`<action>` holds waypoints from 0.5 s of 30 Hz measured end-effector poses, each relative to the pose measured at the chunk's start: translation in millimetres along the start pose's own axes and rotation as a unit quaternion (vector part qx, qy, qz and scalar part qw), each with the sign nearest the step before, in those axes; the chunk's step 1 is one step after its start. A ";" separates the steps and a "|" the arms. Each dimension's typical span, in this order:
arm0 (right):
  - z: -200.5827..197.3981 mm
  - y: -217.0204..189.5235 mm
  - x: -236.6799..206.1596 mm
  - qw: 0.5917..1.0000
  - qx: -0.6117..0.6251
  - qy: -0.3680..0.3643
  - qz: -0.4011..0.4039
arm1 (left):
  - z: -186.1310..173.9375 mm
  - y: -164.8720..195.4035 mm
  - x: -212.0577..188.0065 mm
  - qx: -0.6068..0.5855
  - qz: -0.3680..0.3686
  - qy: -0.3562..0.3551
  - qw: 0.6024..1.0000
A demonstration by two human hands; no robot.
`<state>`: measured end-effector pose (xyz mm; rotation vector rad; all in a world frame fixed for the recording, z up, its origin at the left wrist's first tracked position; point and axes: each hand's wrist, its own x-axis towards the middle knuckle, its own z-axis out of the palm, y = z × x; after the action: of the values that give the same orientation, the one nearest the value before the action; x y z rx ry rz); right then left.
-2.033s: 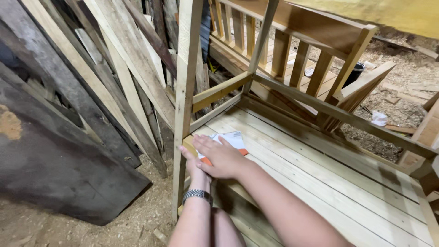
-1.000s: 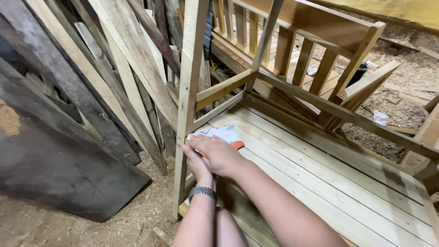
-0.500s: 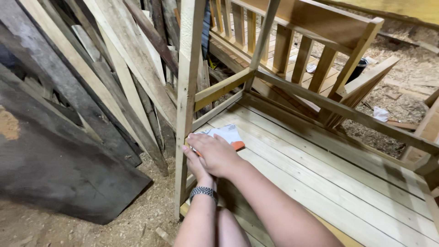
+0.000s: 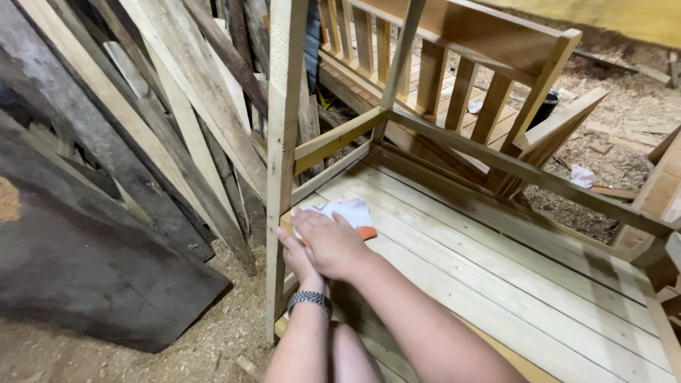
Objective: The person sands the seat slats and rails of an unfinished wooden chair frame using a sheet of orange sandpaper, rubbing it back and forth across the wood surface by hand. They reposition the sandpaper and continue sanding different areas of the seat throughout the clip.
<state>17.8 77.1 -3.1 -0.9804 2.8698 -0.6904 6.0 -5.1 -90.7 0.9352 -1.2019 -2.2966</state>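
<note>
Head view: the right hand (image 4: pixel 330 245) lies flat, fingers spread, pressing a white sanding sheet (image 4: pixel 347 214) with an orange edge onto the slatted wooden seat (image 4: pixel 496 284) at its near left corner. Left hand (image 4: pixel 296 257) rests open beside it, against the upright post (image 4: pixel 282 156).

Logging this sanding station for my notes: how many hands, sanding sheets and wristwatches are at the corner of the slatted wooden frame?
Hands: 2, the left hand and the right hand, both on the sheet
Sanding sheets: 1, the white and orange sheet on the slatted frame
Wristwatches: 1, the metal watch
Total: 4
</note>
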 end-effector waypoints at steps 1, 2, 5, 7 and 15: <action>-0.6 2.6 -5.5 1.000 0.004 -0.001 -0.010 | 0.3 0.1 0.5 0.021 0.002 0.007 1.000; -1.2 6.2 -13.3 1.000 0.001 -0.003 -0.018 | 0.8 -0.4 1.2 0.037 0.008 0.016 0.999; -0.8 15.3 -31.5 0.999 -0.011 -0.005 -0.032 | 1.6 -3.6 3.8 0.060 0.021 0.029 0.998; 3.2 14.5 -29.7 0.999 -0.016 -0.001 -0.029 | 0.9 -5.0 4.4 0.044 0.029 0.026 0.998; 3.1 -3.5 -9.8 1.000 -0.002 -0.005 -0.029 | -4.2 -1.3 1.5 -0.005 0.030 -0.037 0.999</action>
<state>28.2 79.2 -5.5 -1.0690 2.8451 -0.6824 7.9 -7.7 -94.0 0.8066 -1.2311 -2.3041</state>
